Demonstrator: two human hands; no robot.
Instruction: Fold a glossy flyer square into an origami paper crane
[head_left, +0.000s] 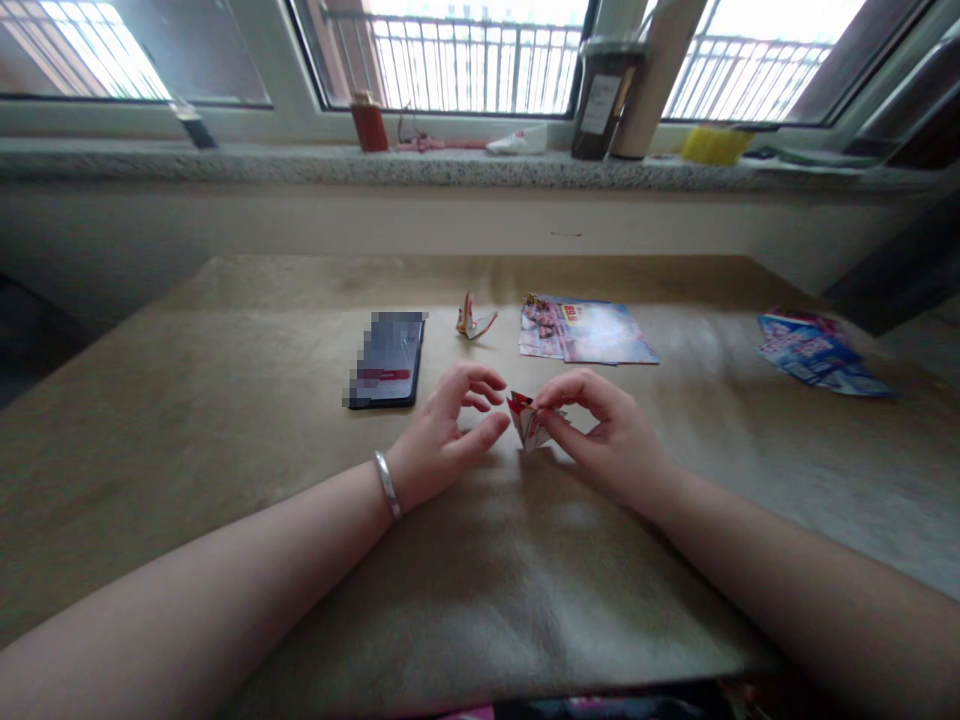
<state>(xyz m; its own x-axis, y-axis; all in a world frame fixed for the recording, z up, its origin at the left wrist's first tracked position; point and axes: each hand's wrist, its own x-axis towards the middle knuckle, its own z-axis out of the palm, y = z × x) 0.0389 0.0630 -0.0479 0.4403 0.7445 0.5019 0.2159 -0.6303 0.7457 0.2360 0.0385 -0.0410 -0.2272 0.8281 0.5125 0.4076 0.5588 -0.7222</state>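
A small folded piece of paper (pixel 527 424), red and white with pointed corners, is pinched between the thumb and fingers of my right hand (pixel 604 425). Its lower tip is close to the tabletop; I cannot tell whether it touches. My left hand (pixel 457 425), with a silver bangle on the wrist, is just left of the paper. Its thumb and fingers are apart and hold nothing. Beyond my hands stands another small folded paper piece (pixel 471 322), white with red and brown edges. A phone (pixel 390 358) lies to the left of it, partly pixelated.
Printed leaflets (pixel 600 332) lie at the back of the brown table (pixel 225 440). More blue and red printed papers (pixel 814 350) are spread at the right. On the stone windowsill (pixel 285 168) stand an orange-red container (pixel 369 122), a dark lidded jar (pixel 600 100) and a yellow item (pixel 716 145).
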